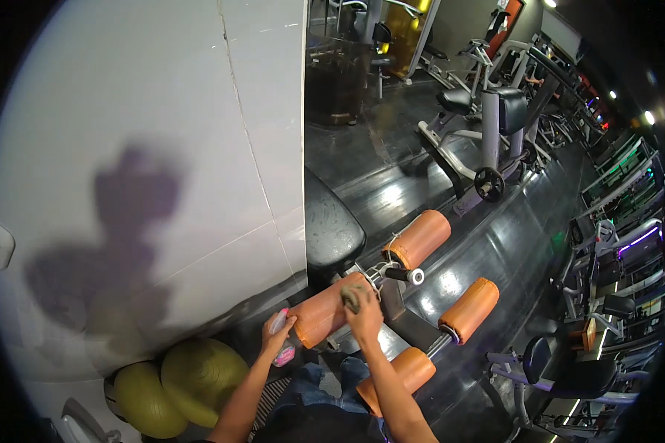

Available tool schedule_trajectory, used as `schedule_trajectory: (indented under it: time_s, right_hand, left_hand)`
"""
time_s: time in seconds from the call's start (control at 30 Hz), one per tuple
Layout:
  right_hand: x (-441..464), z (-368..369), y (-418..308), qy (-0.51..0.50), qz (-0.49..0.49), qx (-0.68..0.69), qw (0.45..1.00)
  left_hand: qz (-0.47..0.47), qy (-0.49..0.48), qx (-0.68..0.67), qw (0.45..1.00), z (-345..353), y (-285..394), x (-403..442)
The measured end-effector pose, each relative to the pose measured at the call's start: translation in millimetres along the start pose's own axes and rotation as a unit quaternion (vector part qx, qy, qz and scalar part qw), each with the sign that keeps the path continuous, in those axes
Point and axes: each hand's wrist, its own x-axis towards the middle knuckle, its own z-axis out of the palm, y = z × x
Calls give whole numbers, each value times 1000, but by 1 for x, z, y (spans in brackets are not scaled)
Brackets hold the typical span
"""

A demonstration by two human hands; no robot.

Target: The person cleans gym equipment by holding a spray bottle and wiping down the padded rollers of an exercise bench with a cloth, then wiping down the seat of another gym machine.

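Orange roller pad [324, 314]: in the head view, mounted beside the black bench [332, 225]. Right hand [365, 317] fingers press a dark wad [350, 298] against it; left hand [273, 341] fingers grip a pink-labelled bottle [284, 356]. Likely firm-cored, soft-skinned, slightly slippery; steady at the outer end.

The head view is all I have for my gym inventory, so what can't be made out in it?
All in the head view:
- Greenish thing in the right hand: partly covered by fingers; material unclear.
- Pink-and-clear container: part hidden by the left hand; any lettering too small.
- Far machines, right: small, dim, overlapping.
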Motion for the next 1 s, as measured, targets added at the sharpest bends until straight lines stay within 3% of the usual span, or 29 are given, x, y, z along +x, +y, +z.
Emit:
schedule_trajectory:
  time_s: [0.07,0.23,0.27,0.33,0.43,0.53,0.57,0.63,0.67,0.73,0.77,0.87,1.0]
  right_hand:
    - [-16,4,-22,-114,18,43,992]
    - [-47,5,-69,-243,-52,9,969]
    - [-47,6,-67,-243,-52,9,969]
    - [-46,6,-58,-243,-158,27,957]
    - [-34,1,-45,-259,-210,-8,943]
    - [-9,-17,-31,-243,-166,-14,956]
    - [-4,-14,-17,-197,-131,-17,972]
    - [9,-22,2,-130,-46,-24,990]
    - [17,-31,5,-109,2,-28,994]
    - [22,-36,14,-86,44,-17,995]
    - [22,-37,18,-61,86,-7,994]
    - [4,-10,12,-31,49,4,998]
    - [-36,-3,-40,-138,-26,22,990]
  left_hand:
    - [13,10,-26,1000,3,-1,-1]
    - [-29,-23,-50,998,-3,-20,13]
    - [-28,-23,-50,998,-4,-24,15]
    - [-126,1,20,992,-5,-10,15]
    - [-135,-54,-10,989,-11,-5,22]
    - [-146,-13,37,989,-10,13,16]
    - [-146,-12,35,989,-11,19,11]
    - [-18,-34,79,996,-16,24,2]
    - [-19,-32,79,996,-17,23,-1]
    - [265,-48,161,950,-14,27,-11]
    - [271,-81,131,950,-14,32,-19]
    - [304,-65,173,935,-5,30,-26]
    - [238,-61,97,965,-2,10,-18]
